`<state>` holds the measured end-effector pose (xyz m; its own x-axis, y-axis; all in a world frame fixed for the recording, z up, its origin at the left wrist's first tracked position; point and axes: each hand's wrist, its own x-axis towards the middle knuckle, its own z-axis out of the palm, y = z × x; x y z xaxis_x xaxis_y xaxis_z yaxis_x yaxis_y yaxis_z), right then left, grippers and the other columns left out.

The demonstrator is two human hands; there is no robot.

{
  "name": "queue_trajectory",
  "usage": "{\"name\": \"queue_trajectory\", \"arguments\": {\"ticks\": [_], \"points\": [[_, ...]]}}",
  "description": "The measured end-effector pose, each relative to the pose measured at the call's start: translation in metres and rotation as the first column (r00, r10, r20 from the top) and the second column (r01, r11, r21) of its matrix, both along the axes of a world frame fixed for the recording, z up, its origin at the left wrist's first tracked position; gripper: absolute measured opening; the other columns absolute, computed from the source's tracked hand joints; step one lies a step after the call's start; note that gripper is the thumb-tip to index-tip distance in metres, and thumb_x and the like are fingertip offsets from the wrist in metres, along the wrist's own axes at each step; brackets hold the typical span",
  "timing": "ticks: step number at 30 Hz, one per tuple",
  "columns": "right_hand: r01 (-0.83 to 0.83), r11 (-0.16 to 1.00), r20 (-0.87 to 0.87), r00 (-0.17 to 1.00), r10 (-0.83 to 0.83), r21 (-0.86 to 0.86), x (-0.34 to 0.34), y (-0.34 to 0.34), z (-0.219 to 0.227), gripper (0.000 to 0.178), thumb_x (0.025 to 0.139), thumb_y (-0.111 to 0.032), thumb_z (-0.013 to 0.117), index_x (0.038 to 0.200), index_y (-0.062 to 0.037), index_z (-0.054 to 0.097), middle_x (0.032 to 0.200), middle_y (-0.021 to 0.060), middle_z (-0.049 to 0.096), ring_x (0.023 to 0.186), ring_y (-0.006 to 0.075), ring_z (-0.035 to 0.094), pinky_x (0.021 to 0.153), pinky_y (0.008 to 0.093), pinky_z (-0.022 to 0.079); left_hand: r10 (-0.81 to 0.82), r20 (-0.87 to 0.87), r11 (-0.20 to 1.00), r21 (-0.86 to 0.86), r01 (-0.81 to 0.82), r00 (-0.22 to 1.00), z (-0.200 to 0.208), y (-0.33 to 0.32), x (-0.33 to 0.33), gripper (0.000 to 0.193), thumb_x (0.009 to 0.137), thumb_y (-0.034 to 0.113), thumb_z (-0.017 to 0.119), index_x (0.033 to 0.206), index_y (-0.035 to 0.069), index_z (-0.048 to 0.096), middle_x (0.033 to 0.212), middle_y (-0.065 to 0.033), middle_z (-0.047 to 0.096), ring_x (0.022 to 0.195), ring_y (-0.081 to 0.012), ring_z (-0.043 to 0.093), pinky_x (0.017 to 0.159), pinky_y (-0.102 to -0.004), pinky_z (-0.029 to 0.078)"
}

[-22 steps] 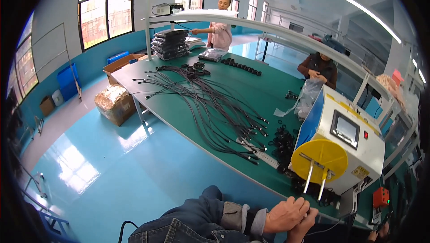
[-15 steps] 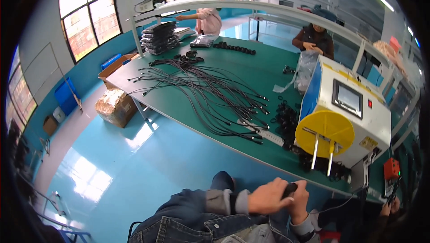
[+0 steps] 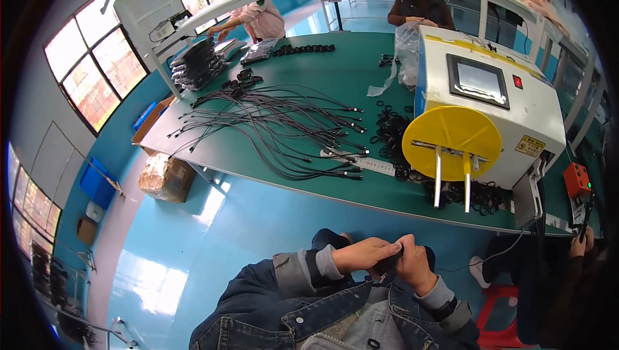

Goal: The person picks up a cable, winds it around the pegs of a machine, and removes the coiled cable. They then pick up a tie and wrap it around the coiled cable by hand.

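Observation:
Low in front of my body, my left hand (image 3: 362,255) and my right hand (image 3: 416,263) meet around a small black bundle (image 3: 389,262). Both hands are closed on it. It resembles coiled cable, but the fingers cover most of it. Across the green-topped table (image 3: 303,203) lies a spread of loose black cables (image 3: 258,121) with light metal-looking ends. Near the machine is a heap of black rings (image 3: 391,132), beside a pale ruler-like strip (image 3: 371,163).
A white winding machine (image 3: 516,118) with a yellow disc (image 3: 451,140) and two prongs stands at right. Stacked black packages (image 3: 195,66) sit far left; a row of black coils (image 3: 303,49) lies behind. Two people are beyond the table; another's hands (image 3: 582,243) work at right.
My view has shifted, so the table and machine sit differently in it. My hands have drawn in nearer my body and turned, the black bundle still between them.

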<state>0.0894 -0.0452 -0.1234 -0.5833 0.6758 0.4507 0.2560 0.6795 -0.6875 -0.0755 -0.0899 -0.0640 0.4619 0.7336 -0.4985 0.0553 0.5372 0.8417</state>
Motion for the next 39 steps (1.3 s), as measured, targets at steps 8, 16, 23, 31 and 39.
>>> {"name": "queue_trajectory", "arguments": {"ticks": [8, 16, 23, 31, 39], "points": [[0.076, 0.996, -0.036, 0.997, -0.074, 0.052, 0.014, -0.013, -0.006, 0.017, 0.077, -0.008, 0.055, 0.090, -0.0035, 0.044, 0.061, 0.0191, 0.055, 0.055, 0.0383, 0.057, 0.049, 0.0441, 0.045, 0.132, -0.349, 0.780, 0.615, 0.120, 0.928, -0.015, -0.007, 0.023, 0.046, 0.092, 0.044, 0.041, 0.091, 0.000, 0.055, 0.070, -0.0053, 0.056, 0.060, -0.0125, 0.055, 0.050, -0.0258, 0.045], [0.056, 0.996, -0.014, 0.998, -0.057, -0.064, 0.039, 0.015, -0.065, 0.035, 0.074, -0.020, 0.062, 0.098, -0.0049, 0.042, 0.066, 0.0211, 0.057, 0.061, 0.0405, 0.058, 0.053, 0.0467, 0.045, -0.114, -0.022, 0.991, -0.075, 0.112, 0.993, -0.037, 0.032, 0.048, 0.026, 0.081, 0.025, 0.063, 0.087, 0.002, 0.056, 0.071, -0.0041, 0.056, 0.060, -0.0128, 0.056, 0.051, -0.0245, 0.047], [0.041, 0.994, 0.343, 0.939, -0.005, -0.097, 0.043, 0.080, -0.040, 0.026, 0.073, -0.017, 0.059, 0.087, -0.0010, 0.045, 0.067, 0.0224, 0.058, 0.065, 0.0401, 0.058, 0.055, 0.0463, 0.045, -0.178, -0.062, 0.924, -0.354, 0.145, 0.982, -0.066, 0.099, 0.047, 0.020, 0.079, 0.021, 0.065, 0.082, 0.003, 0.056, 0.065, -0.0040, 0.055, 0.051, -0.0112, 0.052, 0.043, -0.0231, 0.043], [-0.032, 0.986, 0.010, 0.999, 0.034, -0.165, 0.047, 0.077, -0.063, 0.019, 0.072, -0.017, 0.058, 0.079, -0.0012, 0.049, 0.067, 0.0191, 0.059, 0.063, 0.0383, 0.058, 0.056, 0.0441, 0.047, -0.227, 0.007, 0.955, -0.193, 0.224, 0.974, -0.086, 0.101, 0.042, 0.022, 0.080, 0.021, 0.064, 0.085, 0.001, 0.056, 0.067, -0.0055, 0.056, 0.051, -0.0100, 0.053, 0.043, -0.0229, 0.044], [0.059, 0.984, 0.157, 0.984, -0.085, 0.166, 0.061, 0.077, -0.063, 0.018, 0.071, -0.017, 0.058, 0.078, -0.0034, 0.048, 0.062, 0.0133, 0.058, 0.055, 0.0312, 0.059, 0.049, 0.0394, 0.047, -0.218, 0.077, 0.946, -0.229, 0.230, 0.973, -0.076, 0.102, 0.064, 0.017, 0.079, 0.016, 0.065, 0.082, 0.003, 0.055, 0.065, -0.0047, 0.056, 0.051, -0.0100, 0.052, 0.041, -0.0219, 0.037]]}}
